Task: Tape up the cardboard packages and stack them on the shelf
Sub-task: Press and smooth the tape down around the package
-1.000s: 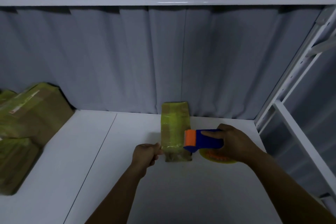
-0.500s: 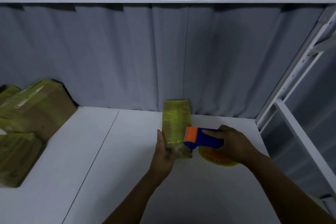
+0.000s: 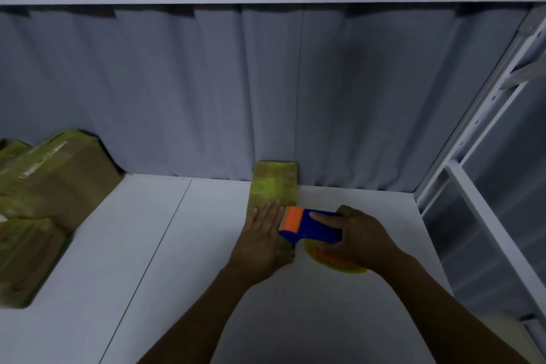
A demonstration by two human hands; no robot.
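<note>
**Palm flattens tape on the narrow package (image 3: 274,183)**

Package lies flat on the shelf board (image 3: 206,275), right of the board's seam, with its far end at the board's back edge, touching the grey curtain (image 3: 177,97). The left hand (image 3: 261,242) lies on its near half with straight fingers, pressing down. The right hand (image 3: 360,239) has its fingers curled round the blue tape dispenser (image 3: 313,226), whose orange head sits at the package's right edge, just beside the left fingertips. The yellow tape roll (image 3: 336,263) shows beneath that hand, low over the board.

The package looks thin and probably light. The cardboard should be fairly stiff, but the glossy tape skin is likely slick. A pinch across the long edges would hold better than one on the flat face.

Other taped packages (image 3: 50,186) are heaped at the board's left end.
</note>
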